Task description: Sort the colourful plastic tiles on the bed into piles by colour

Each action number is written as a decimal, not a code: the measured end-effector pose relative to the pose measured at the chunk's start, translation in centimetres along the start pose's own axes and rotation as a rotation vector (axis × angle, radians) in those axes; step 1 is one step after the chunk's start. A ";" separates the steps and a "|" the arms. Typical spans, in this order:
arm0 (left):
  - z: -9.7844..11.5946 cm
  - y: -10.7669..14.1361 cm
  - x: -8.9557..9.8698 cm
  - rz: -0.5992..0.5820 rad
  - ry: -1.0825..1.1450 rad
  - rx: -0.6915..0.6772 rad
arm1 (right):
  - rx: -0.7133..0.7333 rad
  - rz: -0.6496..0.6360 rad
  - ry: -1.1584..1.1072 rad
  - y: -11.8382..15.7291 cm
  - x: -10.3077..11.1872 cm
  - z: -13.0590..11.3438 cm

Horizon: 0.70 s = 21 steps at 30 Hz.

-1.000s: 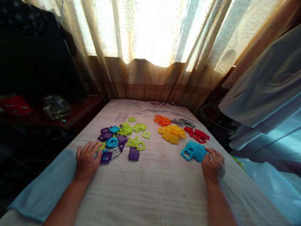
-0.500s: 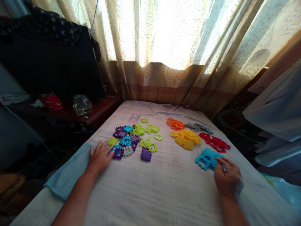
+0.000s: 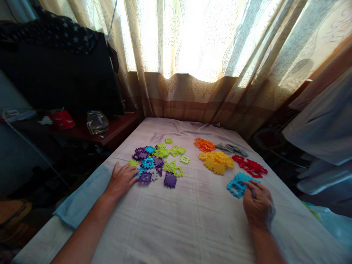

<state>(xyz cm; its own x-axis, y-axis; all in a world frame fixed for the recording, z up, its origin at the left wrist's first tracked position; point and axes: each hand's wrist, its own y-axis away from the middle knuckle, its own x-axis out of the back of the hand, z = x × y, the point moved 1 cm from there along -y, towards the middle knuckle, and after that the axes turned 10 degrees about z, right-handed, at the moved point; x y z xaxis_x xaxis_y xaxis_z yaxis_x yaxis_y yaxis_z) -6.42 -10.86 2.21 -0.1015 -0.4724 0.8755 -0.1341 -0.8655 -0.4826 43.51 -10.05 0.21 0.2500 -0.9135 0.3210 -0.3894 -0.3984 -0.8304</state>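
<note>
On the left of the bed, a mixed heap of notched interlocking plastic tiles holds purple tiles (image 3: 170, 179), lime green tiles (image 3: 169, 167), blue tiles (image 3: 147, 162) and a light grey tile (image 3: 154, 175). My left hand (image 3: 123, 179) is open at its near left edge, palm down, fingertips touching blue and purple tiles. My right hand (image 3: 258, 201) rests at a separate pile of blue tiles (image 3: 237, 185), fingers reaching over its right side. It looks open, with the thumb apart from the fingers; part of the pile is hidden beneath it.
Sorted piles of orange tiles (image 3: 205, 145), yellow tiles (image 3: 216, 162), dark grey tiles (image 3: 231, 149) and red tiles (image 3: 249, 166) lie on the right. A blue cloth (image 3: 79, 201) covers the bed's left edge. A glass jug (image 3: 97, 123) stands on the side table.
My left hand has slid right, pushing a purple tile and the light grey tile slightly right. My right hand has moved left and further over the blue pile.
</note>
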 end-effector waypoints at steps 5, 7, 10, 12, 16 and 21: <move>-0.5 -1.0 2.1 0.193 0.018 -0.014 | 0.055 0.003 -0.038 0.0 0.0 -1.2; -0.9 -1.4 3.3 0.257 -0.009 0.033 | 0.059 -0.003 -0.074 0.0 -0.1 -1.7; -0.3 -2.0 4.4 0.294 0.025 0.160 | 0.053 -0.025 -0.131 0.0 -0.3 -2.8; 1.5 -2.5 4.4 0.285 0.186 0.293 | 0.021 -0.083 -0.179 0.4 -0.6 -3.9; 8.3 -3.6 2.3 0.075 0.709 0.394 | -0.103 -0.326 -0.373 1.8 -1.1 -7.1; 16.8 -4.7 -1.1 -0.113 0.966 0.249 | -0.262 -0.573 -0.605 3.7 -1.7 -10.9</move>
<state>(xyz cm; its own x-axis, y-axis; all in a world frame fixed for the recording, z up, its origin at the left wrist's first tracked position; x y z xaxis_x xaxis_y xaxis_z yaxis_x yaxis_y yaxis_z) 10.92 -9.11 3.88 -0.8724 -0.1436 0.4673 0.0066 -0.9593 -0.2824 31.99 -10.89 1.55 0.8685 -0.3958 0.2985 -0.2326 -0.8570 -0.4598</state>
